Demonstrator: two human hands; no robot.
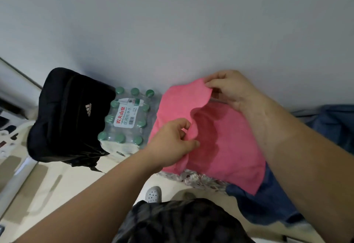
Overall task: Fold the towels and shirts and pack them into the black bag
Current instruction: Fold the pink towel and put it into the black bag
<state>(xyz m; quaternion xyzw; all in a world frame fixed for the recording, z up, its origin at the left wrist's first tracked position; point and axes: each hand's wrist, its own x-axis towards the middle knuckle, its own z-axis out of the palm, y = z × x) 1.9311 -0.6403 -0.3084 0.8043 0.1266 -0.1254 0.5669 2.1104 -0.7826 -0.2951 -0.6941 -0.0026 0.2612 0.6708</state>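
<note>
Dim, soft, wide-angle edge distortion

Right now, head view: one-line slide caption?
Both hands pinch a pink towel beside the black bag.

Plain pale grey wall (172, 22) fills the upper view, evenly lit, soft shadow near its base. Cream floor (72, 181) below with grey-brown patches. Shrink-wrapped pack of green-capped water bottles (126, 120) sits against the wall. Pale pole (17, 181) lies at far left, small dark clutter beyond it, blurred.
</note>
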